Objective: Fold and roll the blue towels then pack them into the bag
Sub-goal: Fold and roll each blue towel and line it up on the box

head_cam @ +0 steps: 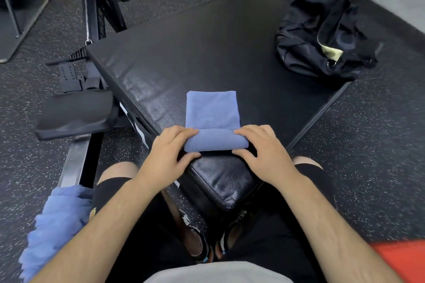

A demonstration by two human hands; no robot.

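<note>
Black bag [303, 53], pale-yellow patch [332, 52] inside

The towel [212, 110] I grip is soft, matt blue cloth. The pad [207, 48] beneath it has a black, fine-grained cover with a dull sheen. The bag [299, 53] is crumpled black fabric. The floor [34, 99] is speckled, rough, matt.

Single head-worn wide-angle view, facing forward and steeply down from close above onto the near corner of the counter [207, 53].
</note>
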